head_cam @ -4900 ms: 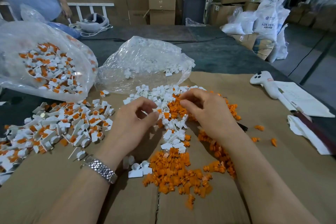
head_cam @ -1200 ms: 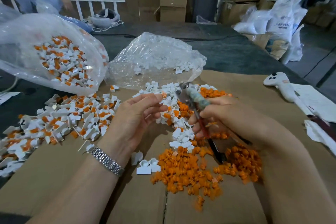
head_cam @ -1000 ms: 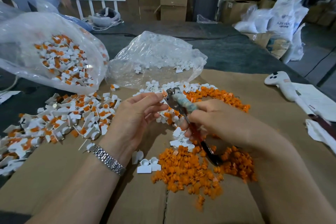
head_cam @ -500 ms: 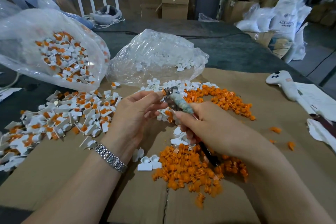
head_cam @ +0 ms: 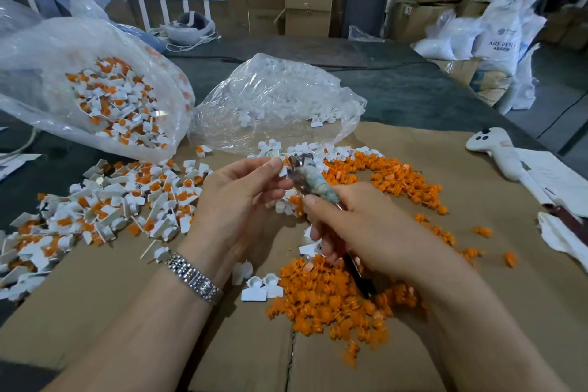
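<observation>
A white part point(head_cam: 282, 171) was pinched in the left hand point(head_cam: 235, 200), pliers point(head_cam: 313, 180) gripped in the right hand point(head_cam: 359, 226). Assembled pieces point(head_cam: 121, 200) were piled left; many orange inserts point(head_cam: 334, 296) were left unfitted.

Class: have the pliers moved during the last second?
Yes. The pliers shifted left over the white pile below the clear bag, reaching the white piece the left hand pinches.

Single head-worn wide-angle view — forward and down, close over left hand point(head_cam: 235, 200), right hand point(head_cam: 366, 226), cardboard sheet point(head_cam: 79, 296).
</observation>
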The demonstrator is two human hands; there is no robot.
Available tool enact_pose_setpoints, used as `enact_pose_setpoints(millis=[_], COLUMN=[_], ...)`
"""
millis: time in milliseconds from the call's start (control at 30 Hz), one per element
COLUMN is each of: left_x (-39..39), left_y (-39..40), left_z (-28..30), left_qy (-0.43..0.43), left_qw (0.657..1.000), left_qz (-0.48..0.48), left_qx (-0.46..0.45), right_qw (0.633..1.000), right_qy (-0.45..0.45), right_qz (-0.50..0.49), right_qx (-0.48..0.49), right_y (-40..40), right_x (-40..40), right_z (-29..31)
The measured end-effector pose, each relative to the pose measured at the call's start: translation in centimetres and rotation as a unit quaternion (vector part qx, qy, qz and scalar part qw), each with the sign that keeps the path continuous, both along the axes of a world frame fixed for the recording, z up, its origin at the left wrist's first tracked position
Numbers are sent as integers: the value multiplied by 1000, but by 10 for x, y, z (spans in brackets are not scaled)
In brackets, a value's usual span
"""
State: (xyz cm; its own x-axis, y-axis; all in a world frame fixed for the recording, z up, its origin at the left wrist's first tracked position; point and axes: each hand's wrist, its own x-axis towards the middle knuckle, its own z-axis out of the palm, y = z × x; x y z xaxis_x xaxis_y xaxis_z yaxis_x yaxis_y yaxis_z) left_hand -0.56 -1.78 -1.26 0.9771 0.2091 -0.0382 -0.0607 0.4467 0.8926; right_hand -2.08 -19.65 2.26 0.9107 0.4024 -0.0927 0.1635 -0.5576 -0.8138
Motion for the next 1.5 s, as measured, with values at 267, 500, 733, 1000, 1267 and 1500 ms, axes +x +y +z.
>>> enact_pose_setpoints(millis=[267,500,733,1000,1267,1500], left_x=[-2,-4,-1,3,1,2], left_y=[8,8,9,29,16,8], left_z=[-2,-1,-1,-5,-10,-21], left_qy=[-33,-31,-13,33,-79,-104], left_qw=[992,982,982,796,762,685], left_qz=[27,23,27,243,114,-3], left_qx=[122,186,187,553,633,721], right_qw=[984,945,890,913,887,874], right_qy=[109,-158,-172,-188,-272,-293], right_qz=[-53,-176,-200,-193,-104,-82], right_qx=[128,-224,-372,-305,-358,-379], right_y=[-44,-49,-47,-48,-37,-31], right_x=[16,37,53,53,48,49], right_z=[11,-11,-36,-33,-35,-39])
